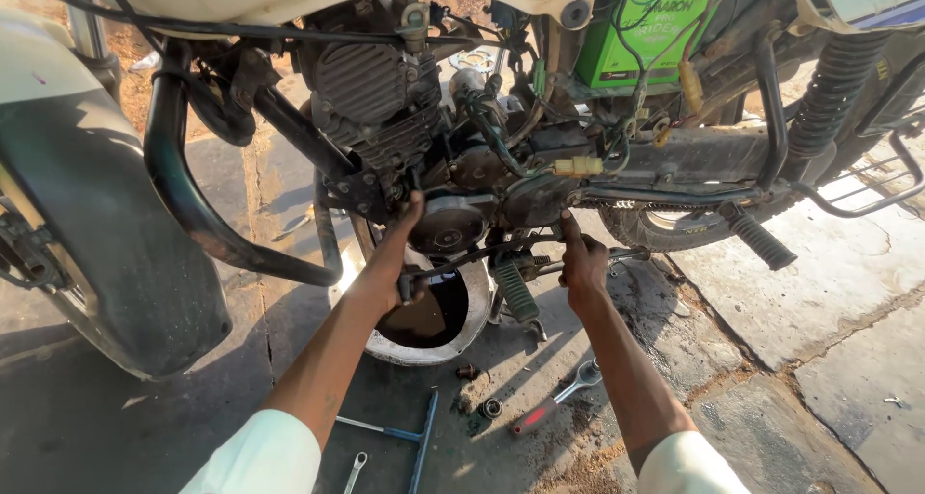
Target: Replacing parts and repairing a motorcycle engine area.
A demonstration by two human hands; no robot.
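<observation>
A motorcycle fills the view, its engine [385, 99] and round side cover [448, 226] at the centre. My left hand [400, 253] reaches under the engine, thumb on the crankcase by the cover, fingers closed on a small dark tool or lever. My right hand [583, 263] grips a thin metal rod or tool next to the footpeg [515, 292], thumb pointing up at the engine's underside. Beneath both hands a metal pan [462, 335] holds dark oil.
On the stained concrete lie a blue T-handle wrench [409, 436], a spanner [578, 378], a small spanner [355, 470] and small loose parts [479, 398]. The front wheel and mudguard [125, 253] stand left, crash guard [193, 205] beside them, rear footpeg [761, 241] right, green battery [650, 31] above.
</observation>
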